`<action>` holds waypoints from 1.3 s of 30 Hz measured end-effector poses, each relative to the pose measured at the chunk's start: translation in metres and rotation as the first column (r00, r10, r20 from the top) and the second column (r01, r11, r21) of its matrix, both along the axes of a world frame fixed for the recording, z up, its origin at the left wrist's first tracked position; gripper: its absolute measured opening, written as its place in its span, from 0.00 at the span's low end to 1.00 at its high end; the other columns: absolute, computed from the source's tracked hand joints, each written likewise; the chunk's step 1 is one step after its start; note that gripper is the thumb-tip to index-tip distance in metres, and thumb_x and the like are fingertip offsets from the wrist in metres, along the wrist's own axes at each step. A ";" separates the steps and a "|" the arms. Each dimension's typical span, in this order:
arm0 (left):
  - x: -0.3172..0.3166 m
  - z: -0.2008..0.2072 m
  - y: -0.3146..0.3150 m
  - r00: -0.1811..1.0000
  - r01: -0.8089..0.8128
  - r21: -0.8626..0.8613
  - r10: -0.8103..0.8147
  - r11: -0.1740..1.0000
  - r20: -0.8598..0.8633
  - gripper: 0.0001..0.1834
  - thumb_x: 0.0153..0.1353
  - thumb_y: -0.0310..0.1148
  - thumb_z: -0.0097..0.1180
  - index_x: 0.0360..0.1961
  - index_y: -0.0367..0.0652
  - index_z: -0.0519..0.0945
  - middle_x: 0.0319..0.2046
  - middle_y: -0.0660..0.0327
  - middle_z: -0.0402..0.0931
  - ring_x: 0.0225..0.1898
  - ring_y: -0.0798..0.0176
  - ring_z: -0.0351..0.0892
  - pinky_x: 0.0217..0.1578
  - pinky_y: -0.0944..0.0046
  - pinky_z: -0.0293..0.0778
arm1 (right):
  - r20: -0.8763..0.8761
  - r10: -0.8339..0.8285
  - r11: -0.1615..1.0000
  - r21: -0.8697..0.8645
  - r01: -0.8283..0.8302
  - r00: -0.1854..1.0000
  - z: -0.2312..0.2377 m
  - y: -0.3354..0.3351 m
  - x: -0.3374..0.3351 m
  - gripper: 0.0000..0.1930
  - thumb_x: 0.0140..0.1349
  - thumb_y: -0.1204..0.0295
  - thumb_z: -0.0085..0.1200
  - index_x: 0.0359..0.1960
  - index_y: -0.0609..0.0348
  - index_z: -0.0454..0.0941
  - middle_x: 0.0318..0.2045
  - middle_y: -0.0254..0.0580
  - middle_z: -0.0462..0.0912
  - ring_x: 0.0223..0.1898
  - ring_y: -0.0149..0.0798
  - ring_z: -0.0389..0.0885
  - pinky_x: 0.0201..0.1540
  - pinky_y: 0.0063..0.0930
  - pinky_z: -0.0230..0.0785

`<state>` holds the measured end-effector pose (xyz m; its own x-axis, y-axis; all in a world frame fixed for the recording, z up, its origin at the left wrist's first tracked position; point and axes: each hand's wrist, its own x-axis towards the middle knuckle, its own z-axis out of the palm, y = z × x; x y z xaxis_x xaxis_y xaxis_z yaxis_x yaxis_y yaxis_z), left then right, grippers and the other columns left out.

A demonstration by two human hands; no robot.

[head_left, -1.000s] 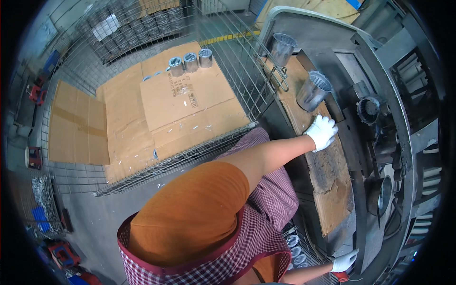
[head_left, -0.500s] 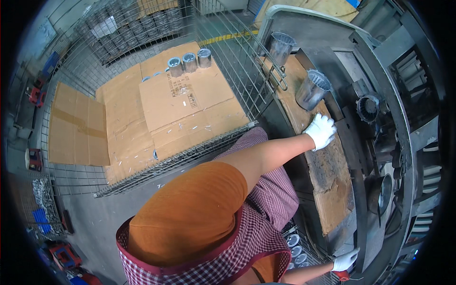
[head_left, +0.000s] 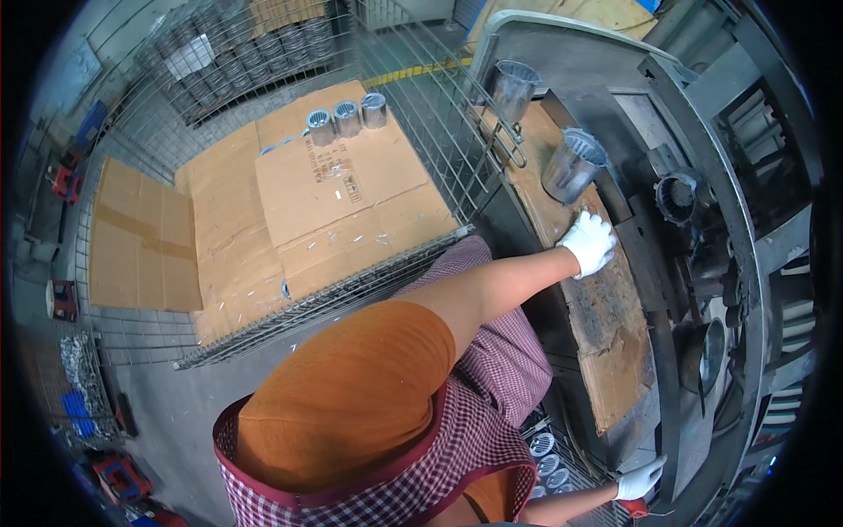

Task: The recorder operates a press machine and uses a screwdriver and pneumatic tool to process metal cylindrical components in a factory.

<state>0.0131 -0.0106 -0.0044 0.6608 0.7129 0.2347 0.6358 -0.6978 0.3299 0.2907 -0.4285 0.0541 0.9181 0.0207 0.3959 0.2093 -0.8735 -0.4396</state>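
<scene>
My left hand point(head_left: 587, 245), in a white glove, rests on the worn cardboard strip point(head_left: 615, 378) over the bench, its fingers loosely spread and nothing visible in them. Just beyond it stands a grey metal cylinder with a slotted, toothed rim point(head_left: 575, 165). A similar cylinder point(head_left: 515, 90) is farther back on the same strip. Low at the right, my gloved right hand point(head_left: 640, 480) reaches to the machine's near edge with fingers stretched out. A small red part point(head_left: 632, 508) sits right under that hand; whether they touch is unclear.
A wire cage point(head_left: 421, 114) lined with cardboard point(head_left: 228, 237) stands at the left, three short metal cylinders point(head_left: 347, 119) in a row at its far side. Machine framework point(head_left: 746, 255) with a toothed ring fixture point(head_left: 678, 198) borders the right. More metal rings point(head_left: 546, 465) lie beside my lap.
The view has shifted very slightly. Both hands stay in their places, and the cylinders stand where they were.
</scene>
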 end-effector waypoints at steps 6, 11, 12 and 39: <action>0.000 -0.004 -0.002 0.924 -0.097 0.150 0.033 0.984 0.381 0.24 0.57 0.44 0.55 0.55 0.48 0.74 0.51 0.55 0.70 0.51 0.50 0.69 0.51 0.47 0.61 | 0.009 0.010 0.999 0.038 -0.011 1.000 -0.004 -0.004 0.007 0.30 0.64 0.42 0.44 0.54 0.51 0.79 0.52 0.38 0.81 0.51 0.44 0.79 0.54 0.29 0.68; 0.002 -0.007 -0.002 0.863 -0.210 0.290 0.038 0.934 0.503 0.25 0.55 0.42 0.57 0.55 0.49 0.73 0.52 0.53 0.68 0.52 0.49 0.67 0.49 0.47 0.62 | -0.004 0.019 0.999 0.030 -0.019 1.000 -0.008 -0.009 0.018 0.30 0.64 0.42 0.43 0.54 0.50 0.79 0.52 0.37 0.81 0.51 0.44 0.79 0.54 0.29 0.68; 0.002 -0.007 -0.002 0.863 -0.209 0.290 0.037 0.934 0.503 0.25 0.55 0.42 0.57 0.55 0.49 0.73 0.52 0.53 0.68 0.52 0.49 0.67 0.49 0.47 0.62 | -0.007 0.029 0.999 0.032 -0.029 1.000 -0.006 -0.007 0.014 0.29 0.64 0.42 0.43 0.54 0.50 0.79 0.52 0.37 0.81 0.51 0.44 0.79 0.54 0.29 0.68; -0.003 0.003 -0.004 0.994 -0.065 0.107 0.055 0.992 0.092 0.17 0.63 0.48 0.48 0.38 0.47 0.81 0.39 0.57 0.76 0.45 0.54 0.72 0.44 0.51 0.64 | 0.075 0.074 0.996 0.046 -0.078 0.994 -0.012 -0.011 0.014 0.26 0.66 0.46 0.44 0.54 0.49 0.79 0.51 0.36 0.82 0.51 0.42 0.79 0.54 0.26 0.68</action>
